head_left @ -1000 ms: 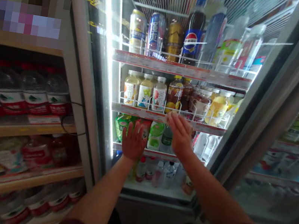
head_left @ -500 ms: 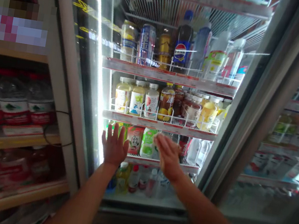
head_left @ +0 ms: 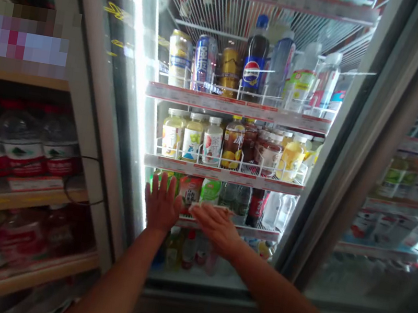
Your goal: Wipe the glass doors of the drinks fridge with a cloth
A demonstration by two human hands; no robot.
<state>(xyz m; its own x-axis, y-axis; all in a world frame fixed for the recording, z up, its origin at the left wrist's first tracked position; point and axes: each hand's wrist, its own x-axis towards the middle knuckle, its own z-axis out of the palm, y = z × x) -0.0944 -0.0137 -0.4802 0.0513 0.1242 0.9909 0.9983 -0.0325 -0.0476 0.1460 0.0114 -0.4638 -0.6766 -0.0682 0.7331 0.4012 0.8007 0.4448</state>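
My left hand (head_left: 162,206) lies flat with its fingers stretched upward, seemingly against the glass door (head_left: 209,278) of a lit drinks fridge. It holds nothing. To its right, my right hand (head_left: 217,229) is tilted, fingers pointing left and held together. A thin whitish cloth or tissue (head_left: 211,207) shows along the upper edge of that hand; most of it is hidden under the palm. Behind the hands, through the glass, stand a red drink pack (head_left: 190,189) and a green-labelled drink (head_left: 210,191) on a lower shelf.
Several juice bottles (head_left: 212,141) line the middle shelf, and a cola bottle (head_left: 255,60) stands with cans above. Left is a wooden shelf (head_left: 24,196) with red-labelled bottles (head_left: 20,148). A metal door frame (head_left: 371,134) runs down the right, beside another fridge section.
My right hand has moved left and down across the glass, turning so its fingers point more to the left. My left hand has stayed almost in place.
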